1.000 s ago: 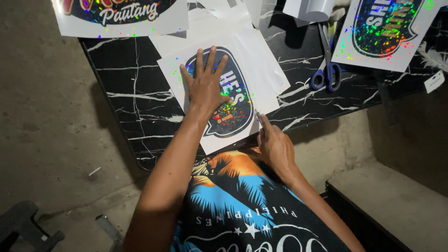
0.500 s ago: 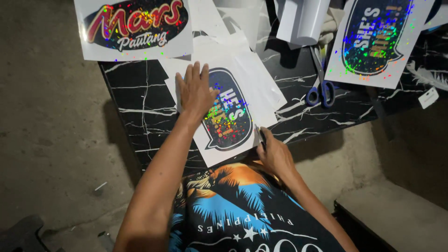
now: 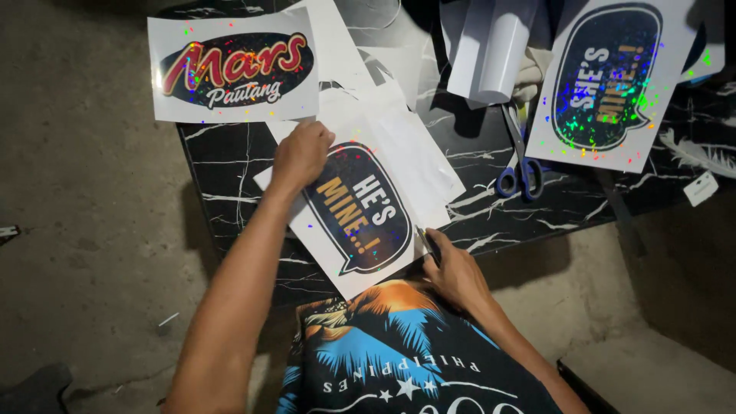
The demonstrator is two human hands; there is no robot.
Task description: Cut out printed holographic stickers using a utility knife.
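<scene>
A white sheet printed with a black glittery speech-bubble sticker (image 3: 360,207) lies tilted on the black marble-pattern table (image 3: 230,176). My left hand (image 3: 300,153) rests on the sheet's upper left corner with its fingers curled over the edge. At the sheet's lower right edge, my right hand (image 3: 454,272) is closed around a small dark thin tool (image 3: 429,245), whose tip touches the paper. I cannot tell what kind of tool it is.
A second speech-bubble print (image 3: 609,80) lies at the back right and an oval red-lettered print (image 3: 234,69) at the back left. Blue-handled scissors (image 3: 520,172), a white roll (image 3: 491,50) and loose white sheets (image 3: 414,153) lie between them. Concrete floor (image 3: 84,230) surrounds the table.
My left hand slid from the middle of the sticker to its upper left corner and its flat fingers curled. My right hand stayed at the lower right edge.
</scene>
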